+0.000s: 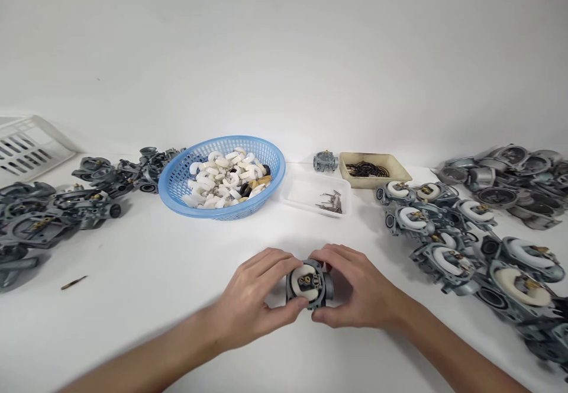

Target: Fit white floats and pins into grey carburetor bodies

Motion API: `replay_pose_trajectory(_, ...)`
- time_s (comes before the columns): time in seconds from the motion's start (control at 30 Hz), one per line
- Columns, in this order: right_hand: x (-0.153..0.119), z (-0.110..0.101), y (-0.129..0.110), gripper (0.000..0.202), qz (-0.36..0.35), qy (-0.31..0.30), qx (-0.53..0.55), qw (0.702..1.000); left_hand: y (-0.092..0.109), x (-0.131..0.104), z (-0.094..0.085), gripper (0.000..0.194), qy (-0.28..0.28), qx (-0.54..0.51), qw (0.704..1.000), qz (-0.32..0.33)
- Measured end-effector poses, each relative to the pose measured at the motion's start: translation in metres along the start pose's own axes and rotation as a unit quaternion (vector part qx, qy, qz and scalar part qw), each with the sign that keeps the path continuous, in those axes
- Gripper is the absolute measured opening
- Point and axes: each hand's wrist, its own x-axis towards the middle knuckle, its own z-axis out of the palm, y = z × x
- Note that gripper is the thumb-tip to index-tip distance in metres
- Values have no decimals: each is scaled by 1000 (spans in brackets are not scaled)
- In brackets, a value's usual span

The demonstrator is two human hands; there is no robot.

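Observation:
A grey metal carburetor body with a white C-shaped float in its open top sits low in the middle of the view, between both hands. My left hand grips its left side, the thumb at the near edge and the fingers at the far edge. From the right, my right hand holds the same body, with fingers behind and thumb in front. Brass parts show in the middle of the float. The underside of the body is hidden.
Behind stand a blue basket of floats, a clear tray of small pins and a beige box of black rings. Carburetor bodies lie left and, with floats, right. Metal bowls are piled far right.

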Motion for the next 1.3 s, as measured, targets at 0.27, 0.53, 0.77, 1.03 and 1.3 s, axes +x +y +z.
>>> replay_pose_trajectory(0.27,0,1,1,61,9,-6,2,1000,1,-1,-1,41,-12,-5,1000,-14)
replay_pose_trajectory(0.53,1,0,0,61,1,0,4,1000,2,0,0,47,-4,-11,1000,-20)
replay_pose_trajectory(0.77,0,1,0,60,-2,5,0,1000,1,-2,2,41,8,-11,1000,-19)
replay_pose_trajectory(1.03,0,1,-1,62,1,-1,1,1000,-1,-3,3,39,9,9,1000,-1)
replay_pose_trajectory(1.3,0,-4,-5,67,-40,59,19,997,-1,-3,1,38,5,27,1000,7)
